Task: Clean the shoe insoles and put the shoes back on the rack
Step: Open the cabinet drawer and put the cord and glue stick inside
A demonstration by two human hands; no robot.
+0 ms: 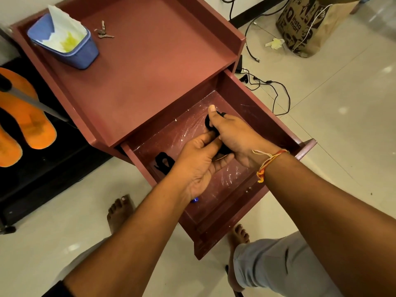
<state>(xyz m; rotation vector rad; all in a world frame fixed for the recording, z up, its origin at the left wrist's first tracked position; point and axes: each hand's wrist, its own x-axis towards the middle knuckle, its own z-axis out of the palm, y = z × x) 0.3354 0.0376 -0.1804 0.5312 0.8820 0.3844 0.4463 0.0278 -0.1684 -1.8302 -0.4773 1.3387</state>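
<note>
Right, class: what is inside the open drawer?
In the drawer, the left hand and right hand hold a black item, mostly covered by them. Another black piece lies on its floor; something blue peeks from under the left wrist, the rest hidden.

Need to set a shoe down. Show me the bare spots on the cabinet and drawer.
Cabinet top: bare from the tub and keys at the back to the front edge. Drawer: near end bare; middle crowded by left hand and right hand gripping a black strap, second strap beside them.
</note>
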